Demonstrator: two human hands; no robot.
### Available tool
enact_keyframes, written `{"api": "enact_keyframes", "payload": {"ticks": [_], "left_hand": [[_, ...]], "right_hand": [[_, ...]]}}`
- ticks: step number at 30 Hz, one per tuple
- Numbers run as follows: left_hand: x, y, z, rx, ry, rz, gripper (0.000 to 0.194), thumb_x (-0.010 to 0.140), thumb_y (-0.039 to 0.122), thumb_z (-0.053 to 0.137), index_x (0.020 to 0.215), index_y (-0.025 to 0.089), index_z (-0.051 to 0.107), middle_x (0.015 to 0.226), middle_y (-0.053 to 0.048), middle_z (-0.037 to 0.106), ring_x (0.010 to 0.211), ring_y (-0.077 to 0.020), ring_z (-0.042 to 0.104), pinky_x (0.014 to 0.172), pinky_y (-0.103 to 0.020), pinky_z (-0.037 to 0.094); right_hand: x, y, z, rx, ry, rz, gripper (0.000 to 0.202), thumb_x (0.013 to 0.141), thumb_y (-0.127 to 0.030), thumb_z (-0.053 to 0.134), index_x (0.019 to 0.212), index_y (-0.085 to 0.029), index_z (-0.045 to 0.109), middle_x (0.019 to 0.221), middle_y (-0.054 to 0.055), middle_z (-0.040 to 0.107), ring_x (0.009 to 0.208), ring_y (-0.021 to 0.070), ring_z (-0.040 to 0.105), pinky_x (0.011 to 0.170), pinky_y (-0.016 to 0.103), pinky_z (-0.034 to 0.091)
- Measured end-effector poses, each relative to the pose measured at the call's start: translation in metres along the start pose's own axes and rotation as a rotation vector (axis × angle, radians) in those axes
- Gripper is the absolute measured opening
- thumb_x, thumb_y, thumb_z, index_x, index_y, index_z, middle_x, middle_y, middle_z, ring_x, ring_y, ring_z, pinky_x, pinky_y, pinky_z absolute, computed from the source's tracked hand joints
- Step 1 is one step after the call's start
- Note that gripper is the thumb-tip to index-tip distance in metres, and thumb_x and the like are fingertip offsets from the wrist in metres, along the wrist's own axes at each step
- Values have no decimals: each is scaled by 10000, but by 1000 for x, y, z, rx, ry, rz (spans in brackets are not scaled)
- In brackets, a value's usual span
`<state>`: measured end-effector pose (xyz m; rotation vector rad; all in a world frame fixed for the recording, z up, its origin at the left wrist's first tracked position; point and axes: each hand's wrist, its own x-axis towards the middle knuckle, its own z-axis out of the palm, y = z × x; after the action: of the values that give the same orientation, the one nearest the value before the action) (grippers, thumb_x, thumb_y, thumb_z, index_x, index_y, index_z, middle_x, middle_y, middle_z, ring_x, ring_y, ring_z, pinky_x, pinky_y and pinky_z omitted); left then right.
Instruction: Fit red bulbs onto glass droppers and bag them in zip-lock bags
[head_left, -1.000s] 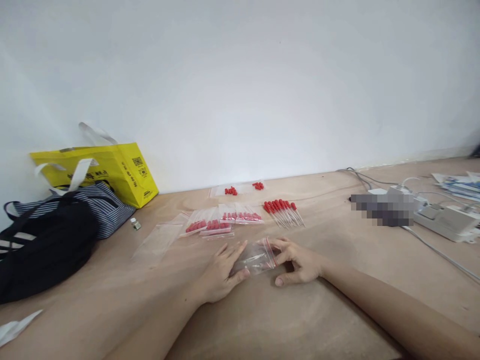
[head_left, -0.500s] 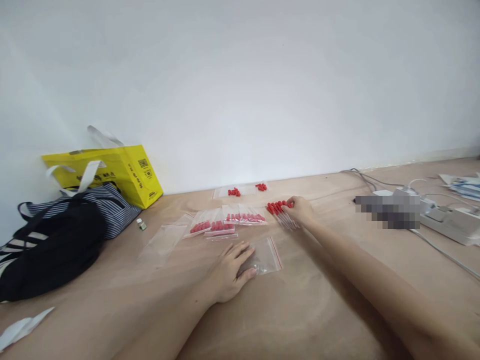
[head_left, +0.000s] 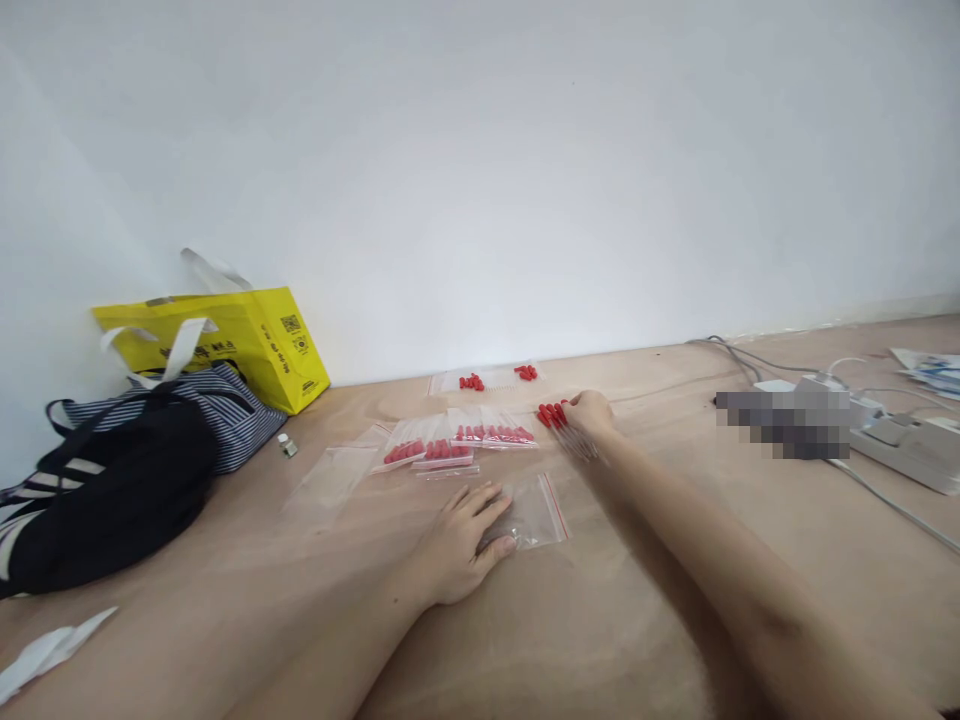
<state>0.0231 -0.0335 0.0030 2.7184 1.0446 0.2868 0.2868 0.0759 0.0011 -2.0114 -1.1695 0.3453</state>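
Observation:
My left hand (head_left: 466,540) lies flat with its fingers spread, pressing the left part of a clear zip bag (head_left: 536,512) with a red seal line onto the table. Farther right, my right hand (head_left: 591,413) has its fingers closed at the bulb end of a row of what look like droppers (head_left: 553,414), with red bulbs and thin clear stems. The stems point toward me, and the hand hides some of the bulbs. Left of the row are clear bags holding red-bulbed pieces (head_left: 448,452). Flat clear bags (head_left: 330,482) lie farther left.
More red pieces (head_left: 472,382) lie on clear plastic by the wall. A yellow bag (head_left: 289,350), a striped bag (head_left: 240,425) and a black bag (head_left: 127,500) stand left, near a small bottle (head_left: 286,446). A power strip (head_left: 904,445) with cables sits right.
My right hand has shifted slightly left over the droppers, covering more of the red bulbs. My left hand stays on the bag. The whole view has moved slightly.

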Motion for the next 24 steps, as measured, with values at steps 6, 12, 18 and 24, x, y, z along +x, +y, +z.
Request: {"api": "enact_keyframes", "payload": {"ticks": [6, 12, 18, 24], "left_hand": [[0, 3, -2, 14, -19, -11, 484, 866, 459, 332, 1280, 208, 360, 1362, -68, 327, 1256, -210, 263, 1045, -438, 193], [1, 2, -2, 18, -22, -15, 491, 865, 445, 341, 1297, 214, 320, 1368, -63, 317, 1257, -205, 260, 1046, -442, 188], [1, 2, -2, -5, 10, -10, 525, 859, 416, 362, 1324, 203, 243, 1354, -69, 341, 1251, -202, 272, 1049, -427, 188], [2, 6, -3, -35, 19, -68, 566, 835, 413, 399, 1323, 176, 237, 1362, -87, 322, 1252, -222, 267, 1025, -417, 248]], "right_hand": [[-2, -1, -20, 326, 4, -64, 333, 702, -459, 511, 735, -136, 583, 732, 87, 630, 653, 168, 579, 551, 237, 391], [-43, 18, -41, 784, -38, -161, 480, 645, -610, 493, 879, -195, 442, 682, -11, 563, 486, 79, 470, 472, 211, 386], [-87, 32, -25, 971, -117, -156, 434, 663, -530, 535, 942, -236, 382, 658, -45, 494, 480, 84, 444, 467, 226, 391], [-103, 26, -15, 1043, -202, -29, 370, 657, -470, 562, 858, -235, 358, 690, -26, 529, 532, 109, 526, 522, 270, 453]]}}
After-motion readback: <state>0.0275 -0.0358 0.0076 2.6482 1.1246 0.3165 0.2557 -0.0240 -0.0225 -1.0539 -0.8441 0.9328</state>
